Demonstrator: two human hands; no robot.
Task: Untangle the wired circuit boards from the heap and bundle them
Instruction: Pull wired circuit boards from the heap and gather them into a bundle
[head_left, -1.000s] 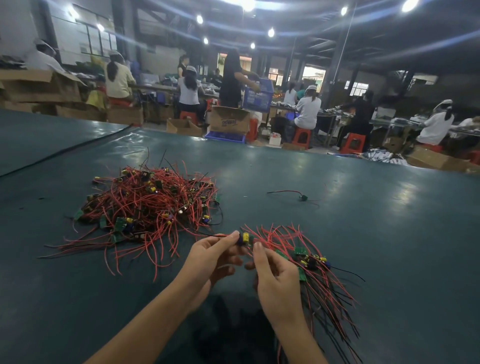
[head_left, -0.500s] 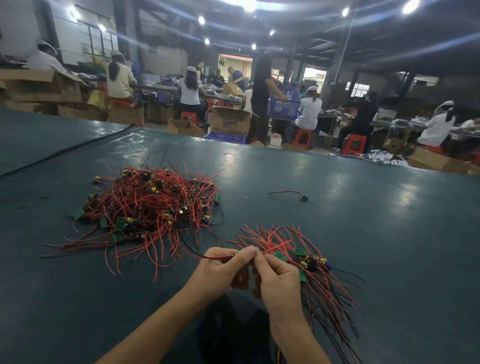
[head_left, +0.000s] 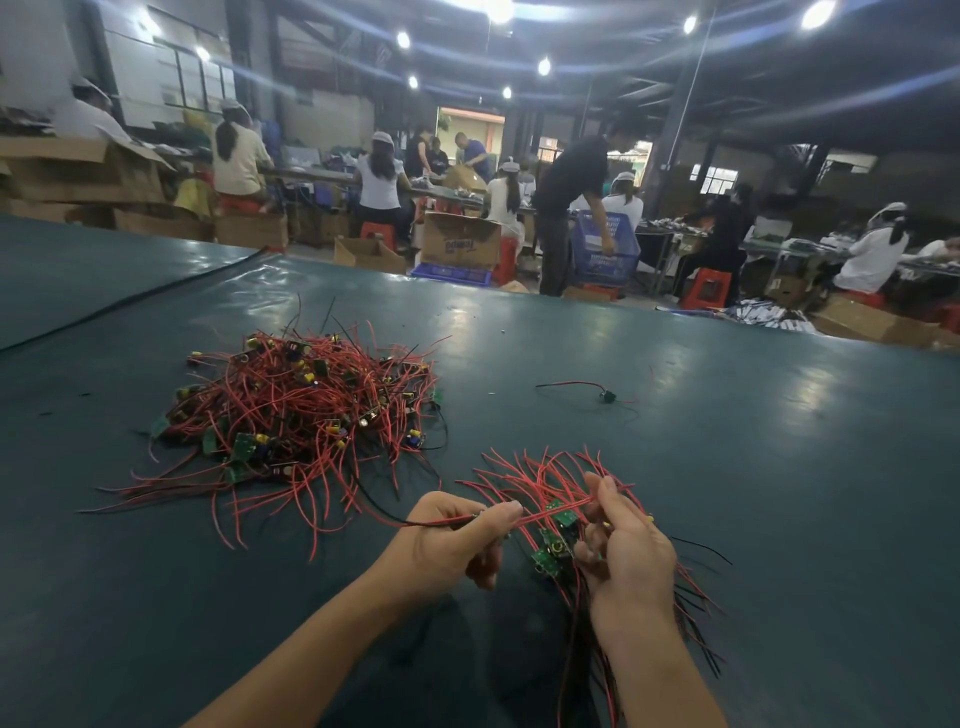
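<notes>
A tangled heap (head_left: 306, 410) of small green circuit boards with red and black wires lies on the dark green table (head_left: 727, 467), left of centre. My left hand (head_left: 447, 540) pinches a red and black wire pair near its board. Its wires run right to my right hand (head_left: 623, 545). That hand pinches the red wires between thumb and fingers, and it grips a bundle (head_left: 556, 535) of boards whose wires fan out above and trail down past my wrist.
One loose wired board (head_left: 605, 396) lies alone on the table further back, right of the heap. A dark seam (head_left: 130, 299) crosses the table at the far left. Beyond the far edge, people work among cardboard boxes, blue crates and red stools.
My hands were together at the wire; they have drawn apart, the right hand sliding right along the red wires. The left hand keeps its pinch. A person in the background moved right with a blue crate.
</notes>
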